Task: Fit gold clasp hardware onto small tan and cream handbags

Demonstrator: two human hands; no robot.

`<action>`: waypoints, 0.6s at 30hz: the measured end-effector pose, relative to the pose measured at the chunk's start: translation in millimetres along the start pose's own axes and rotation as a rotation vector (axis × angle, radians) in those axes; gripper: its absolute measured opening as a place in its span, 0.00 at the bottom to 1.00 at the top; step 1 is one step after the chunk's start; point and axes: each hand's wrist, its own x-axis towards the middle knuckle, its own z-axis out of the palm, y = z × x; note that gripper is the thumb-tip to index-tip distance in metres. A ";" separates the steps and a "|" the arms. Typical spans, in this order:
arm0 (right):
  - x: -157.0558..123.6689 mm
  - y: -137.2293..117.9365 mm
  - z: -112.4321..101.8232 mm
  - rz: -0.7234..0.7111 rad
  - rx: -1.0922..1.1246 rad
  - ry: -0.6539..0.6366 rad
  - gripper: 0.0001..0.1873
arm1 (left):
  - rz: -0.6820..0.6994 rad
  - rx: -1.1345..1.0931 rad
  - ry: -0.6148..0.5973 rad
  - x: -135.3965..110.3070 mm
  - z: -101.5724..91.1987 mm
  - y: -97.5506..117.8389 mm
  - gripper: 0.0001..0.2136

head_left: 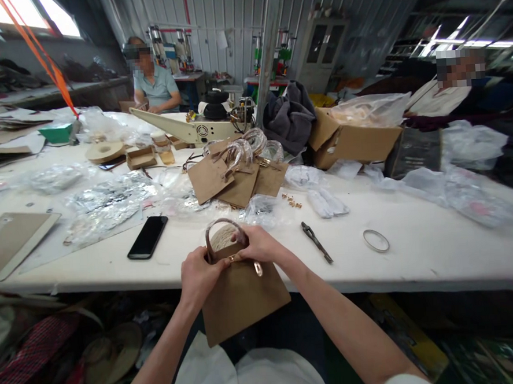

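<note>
A brown bag panel (pixel 246 303) with a curved handle (pixel 223 221) at its top edge hangs over the near edge of the table. My left hand (pixel 201 275) is closed on the panel's top edge at the left, its thumb by the small gold hardware (pixel 231 258) in the middle. On the other side, my right hand (pixel 258 244) pinches the same edge and the handle's right side. A shiny gold-coloured metal piece (pixel 258 268) hangs below its fingers. Behind the handle sits a pale coil of cord (pixel 223 238), partly hidden.
Left lies a black phone (pixel 148 238); right are pliers (pixel 316 243) and a ring (pixel 376 241). More brown panels with wrapped handles (pixel 238 178) are piled ahead, near small gold pieces (pixel 292 201) and a cardboard box (pixel 358 142). Two people sit across the table.
</note>
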 end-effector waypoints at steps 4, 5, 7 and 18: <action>-6.0 4.2 -12.3 -0.079 -0.168 0.036 0.33 | -0.037 -0.110 -0.052 3.2 -3.9 -7.3 0.16; -7.5 5.6 -16.3 -0.099 -0.192 0.035 0.33 | -0.044 -0.126 -0.056 4.2 -4.5 -9.4 0.17; -9.9 9.3 -23.6 -0.109 -0.197 0.020 0.33 | -0.059 -0.171 -0.058 6.2 -5.4 -14.0 0.20; -12.3 29.9 -30.5 -0.076 -0.016 0.002 0.28 | -0.045 -0.412 -0.030 -14.8 -10.3 -23.7 0.33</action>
